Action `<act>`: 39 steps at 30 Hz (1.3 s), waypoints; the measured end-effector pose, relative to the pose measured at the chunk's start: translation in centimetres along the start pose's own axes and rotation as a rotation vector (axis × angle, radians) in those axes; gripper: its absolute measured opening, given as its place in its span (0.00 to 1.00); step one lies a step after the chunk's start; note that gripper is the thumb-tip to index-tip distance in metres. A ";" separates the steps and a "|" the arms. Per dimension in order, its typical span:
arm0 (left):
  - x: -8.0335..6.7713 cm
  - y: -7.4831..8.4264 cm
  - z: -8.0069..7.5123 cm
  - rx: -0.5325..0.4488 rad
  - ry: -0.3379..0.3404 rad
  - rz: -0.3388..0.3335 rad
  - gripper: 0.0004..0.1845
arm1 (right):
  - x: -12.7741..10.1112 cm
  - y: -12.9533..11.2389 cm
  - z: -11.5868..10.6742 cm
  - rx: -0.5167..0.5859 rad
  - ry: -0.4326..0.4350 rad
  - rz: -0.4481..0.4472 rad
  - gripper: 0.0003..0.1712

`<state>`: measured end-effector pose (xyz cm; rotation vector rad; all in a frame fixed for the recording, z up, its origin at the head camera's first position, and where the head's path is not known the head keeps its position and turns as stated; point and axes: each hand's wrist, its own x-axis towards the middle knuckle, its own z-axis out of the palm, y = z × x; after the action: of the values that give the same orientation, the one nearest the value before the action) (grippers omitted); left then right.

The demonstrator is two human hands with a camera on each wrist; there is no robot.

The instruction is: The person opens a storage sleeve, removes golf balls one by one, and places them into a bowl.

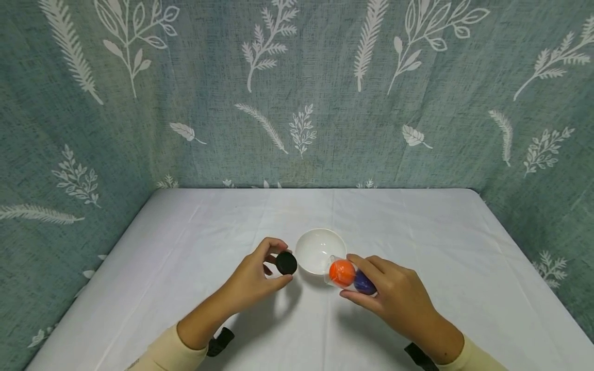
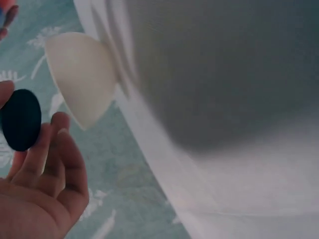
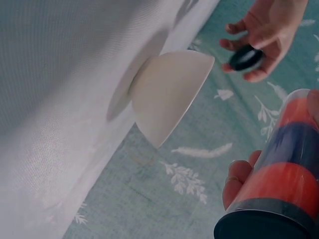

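Observation:
My left hand [image 1: 248, 283] pinches a round black lid [image 1: 286, 263] by its edge, left of a white bowl [image 1: 320, 245]. In my right hand [image 1: 401, 291] lies a clear tube [image 3: 294, 142], its fingers and thumb curled round the wall. The tube is tilted, with its uncapped-looking end towards the bowl's near right rim. Inside, the head view shows an orange ball [image 1: 342, 273] at that end and a dark blue ball [image 1: 364, 282] behind it. The right wrist view adds another orange one [image 3: 286, 184] and a black base [image 3: 264, 225].
The bowl stands upright on a white cloth-covered table [image 1: 223, 216]. Behind and beside the table hangs a green curtain [image 1: 325, 170] with white leaf prints. Dark straps [image 1: 220, 341] show at the wrists.

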<state>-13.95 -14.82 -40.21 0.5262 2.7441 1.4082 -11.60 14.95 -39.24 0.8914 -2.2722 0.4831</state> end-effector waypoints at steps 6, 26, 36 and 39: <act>0.3 -1.4 -0.2 0.050 -0.100 -0.076 0.28 | 0.0 0.1 -0.1 0.004 -0.005 -0.001 0.36; 0.5 -2.5 0.1 0.322 -0.243 -0.085 0.25 | 0.0 0.1 -0.1 0.010 -0.014 -0.003 0.35; 0.0 -2.1 0.1 0.443 -0.234 -0.085 0.24 | 0.1 0.1 0.0 0.024 -0.029 0.006 0.35; -0.1 -2.1 0.2 0.446 -0.236 -0.098 0.23 | 0.0 0.1 -0.1 0.023 -0.027 0.007 0.36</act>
<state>-14.46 -15.81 -41.95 0.5170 2.8339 0.6584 -11.68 15.06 -39.18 0.9070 -2.2990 0.5038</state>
